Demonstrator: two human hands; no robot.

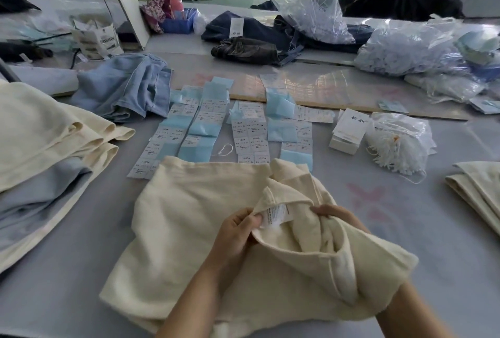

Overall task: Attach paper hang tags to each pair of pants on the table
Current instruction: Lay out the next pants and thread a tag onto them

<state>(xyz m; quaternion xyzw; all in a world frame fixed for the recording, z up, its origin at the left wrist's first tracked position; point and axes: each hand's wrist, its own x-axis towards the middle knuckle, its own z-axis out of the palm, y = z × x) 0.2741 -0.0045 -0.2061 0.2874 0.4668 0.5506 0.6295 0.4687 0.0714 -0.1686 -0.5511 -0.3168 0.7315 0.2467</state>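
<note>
A cream pair of pants [189, 224] lies in front of me on the grey table [446, 243]. Its waistband is turned over, showing a white sewn-in label [278, 214]. My left hand [238, 232] pinches the waistband at the label's left side. My right hand [335, 214] grips the bunched fabric just right of the label. Rows of blue and white paper hang tags [224, 129] are spread beyond the pants. A loose white string loop [224, 149] lies among them.
Stacked cream and blue pants [51, 159] lie at the left, and more cream pants [479, 189] at the right edge. A white tag stack [349, 132] and a bag of white strings [397, 143] sit right of the tags. Light blue jeans [124, 86] and dark jeans [254, 37] lie farther back.
</note>
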